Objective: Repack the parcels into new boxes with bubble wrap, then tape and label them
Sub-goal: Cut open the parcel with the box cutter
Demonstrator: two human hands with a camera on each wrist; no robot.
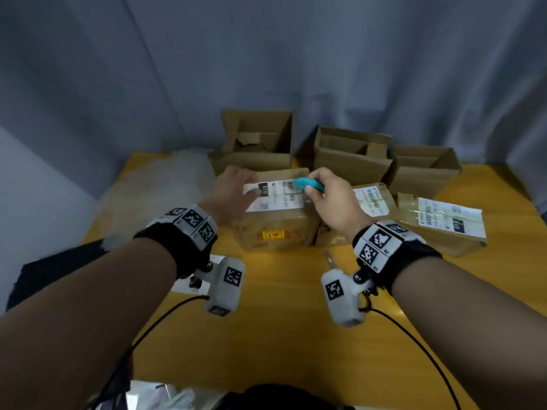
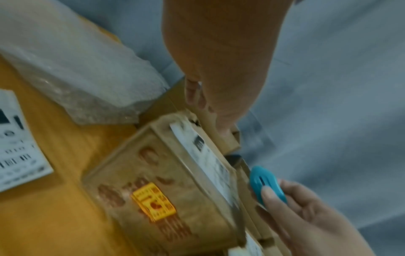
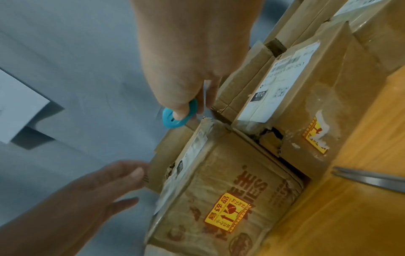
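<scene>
A worn, taped brown parcel [image 1: 275, 220] with a white shipping label and a yellow fragile sticker stands mid-table. My left hand [image 1: 233, 187] rests with relaxed fingers on its top left corner. In the right wrist view that left hand [image 3: 98, 187] lies beside the parcel's [image 3: 230, 173] label edge. My right hand [image 1: 325, 196] pinches a small teal cutter [image 1: 307, 184] just above the top face, near the label's right end. The cutter [image 2: 265, 187] also shows in the left wrist view between thumb and fingers; its blade is hidden.
Two more labelled parcels [image 1: 373, 202] [image 1: 441, 223] lie to the right. Three open cardboard boxes [image 1: 257, 143] [image 1: 352, 155] [image 1: 423, 170] stand behind. Bubble wrap [image 1: 159, 184] is heaped at the left. A metal tool [image 1: 330, 258] and a label sheet [image 1: 217, 258] lie on the yellow table [image 1: 281, 335].
</scene>
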